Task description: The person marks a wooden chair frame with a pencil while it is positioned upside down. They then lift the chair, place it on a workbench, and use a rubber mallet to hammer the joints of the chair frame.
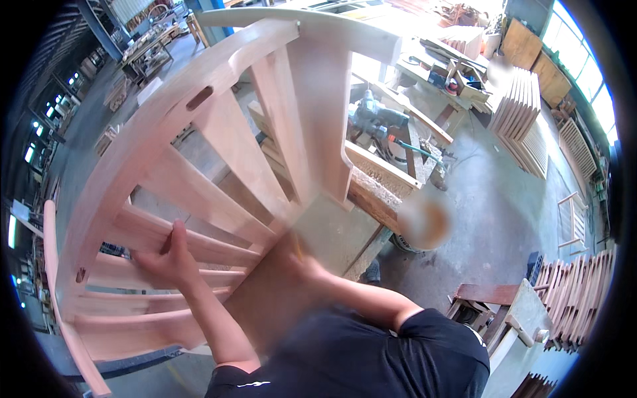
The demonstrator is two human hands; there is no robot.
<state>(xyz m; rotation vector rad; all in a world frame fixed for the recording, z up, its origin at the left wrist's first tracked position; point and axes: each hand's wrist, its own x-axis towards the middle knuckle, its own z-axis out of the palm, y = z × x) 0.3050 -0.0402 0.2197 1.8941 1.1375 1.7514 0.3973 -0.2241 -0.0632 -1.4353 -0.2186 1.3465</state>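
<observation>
left hand (169,255) grips a slat of the pale wooden chair frame (199,132); right hand (292,255), blurred, grip unclear, near the bench (371,179).

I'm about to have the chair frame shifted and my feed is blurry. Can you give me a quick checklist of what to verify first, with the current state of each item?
1. Left hand on the pale unfinished wooden chair frame: ok, fingers lie across a slat.
2. Right hand grip: cannot tell, it is motion-blurred at the lower ends of the slats.
3. Slats seated in the curved top rail: ok where visible; one open slot in the rail shows.
4. Frame supported by the rough wooden workbench: cannot tell, the contact is hidden.
5. Grey power drill on the bench: ok, apart from the frame.
6. Stack of pale slatted panels on the floor: ok, well away from the frame.
</observation>
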